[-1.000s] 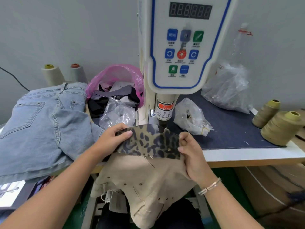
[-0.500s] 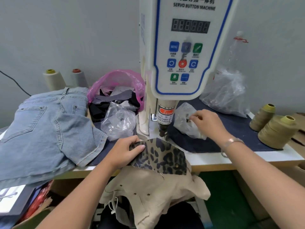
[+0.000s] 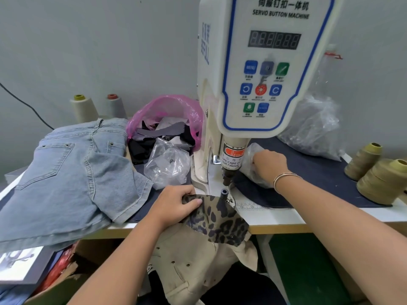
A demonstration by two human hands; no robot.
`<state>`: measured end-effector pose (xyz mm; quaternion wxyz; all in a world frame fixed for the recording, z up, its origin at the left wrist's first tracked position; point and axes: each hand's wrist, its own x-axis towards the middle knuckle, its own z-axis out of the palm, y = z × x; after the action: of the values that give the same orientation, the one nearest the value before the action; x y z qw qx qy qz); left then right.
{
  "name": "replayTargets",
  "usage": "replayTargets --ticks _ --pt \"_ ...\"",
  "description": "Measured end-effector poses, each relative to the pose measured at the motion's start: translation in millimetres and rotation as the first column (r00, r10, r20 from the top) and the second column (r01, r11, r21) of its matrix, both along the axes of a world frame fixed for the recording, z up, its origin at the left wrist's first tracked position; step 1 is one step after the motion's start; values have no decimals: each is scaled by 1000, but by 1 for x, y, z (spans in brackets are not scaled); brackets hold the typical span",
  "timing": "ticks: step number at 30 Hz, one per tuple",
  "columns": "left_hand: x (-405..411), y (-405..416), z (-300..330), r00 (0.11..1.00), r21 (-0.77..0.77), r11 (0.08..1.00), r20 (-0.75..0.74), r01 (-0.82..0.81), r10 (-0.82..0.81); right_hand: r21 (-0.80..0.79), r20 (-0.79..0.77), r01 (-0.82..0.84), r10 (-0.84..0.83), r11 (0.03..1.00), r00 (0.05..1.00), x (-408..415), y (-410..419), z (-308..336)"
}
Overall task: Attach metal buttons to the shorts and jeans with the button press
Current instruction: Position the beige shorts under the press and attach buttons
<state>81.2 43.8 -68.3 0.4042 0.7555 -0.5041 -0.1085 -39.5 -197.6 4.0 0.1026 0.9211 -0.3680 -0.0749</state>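
- My left hand (image 3: 174,205) is pinning the leopard-print flap (image 3: 217,219) of the beige shorts (image 3: 193,267) against the table edge (image 3: 275,219), thumb on top of the cloth and fingers curled over its upper corner.
- My right hand (image 3: 267,165) is reaching into the small clear bag (image 3: 248,166) just right of the press head; the fingers are bent into the plastic, but I cannot tell whether they are pinching a button yet.
- The button press (image 3: 259,69) is standing idle: its upper punch (image 3: 228,178) is raised, well clear of the lower die (image 3: 224,192), and nothing is sitting between them.
- The flap's corner is lying just beside the lower die, not over it; one dark stud is already showing near the flap's lower edge.
- The jeans (image 3: 66,183) are lying in a heap on the left of the table, apart from the press.
- Step in hand, as I am judging it: fetching a metal button for the shorts, with the cloth parked ready.
- The next move is calling for a single button drawn out of the bag and seated at the die, then the flap slid across so the marked spot is sitting squarely under the punch.
- Caution: the label on the punch housing is warning about fingers, so both hands are needing to be clear before the press cycles.
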Motion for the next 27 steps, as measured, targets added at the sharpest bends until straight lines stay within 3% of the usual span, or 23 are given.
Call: replayTargets --ticks 2,3,9,12,15,17,20,22,25,27 --pt "1 0 -1 1000 2 1000 -9 1 -1 74 -67 87 -82 994 994 1 -2 1" --pt "1 0 -1 1000 2 1000 -8 5 -5 104 -27 101 -99 989 995 -1 -5 0" --pt "1 -2 -2 999 11 1000 39 -14 13 134 481 10 -74 991 874 -26 -10 -11" --pt "1 -1 -2 999 11 1000 50 -12 12 216 708 -39 -129 976 694 -39 -7 -10" --pt "2 -1 -2 998 22 1000 62 -14 13 408 867 -174 -320 896 382 -52 13 0" --pt "2 -1 -2 998 21 1000 61 -15 14 598 801 -307 -534 740 272 -59 40 2" --pt "2 -1 -2 998 18 1000 61 -17 16 826 548 -413 -716 383 432 -62 83 -6" --pt "1 -1 -2 998 19 1000 61 -17 16 872 436 -442 -742 209 509 -60 100 -12" --pt "1 1 -3 998 24 1000 66 -19 18 870 281 -492 -812 -10 512 -55 108 -18" --pt "0 0 -3 997 27 999 76 -25 23 854 201 -510 -839 -103 506 -53 111 -20"
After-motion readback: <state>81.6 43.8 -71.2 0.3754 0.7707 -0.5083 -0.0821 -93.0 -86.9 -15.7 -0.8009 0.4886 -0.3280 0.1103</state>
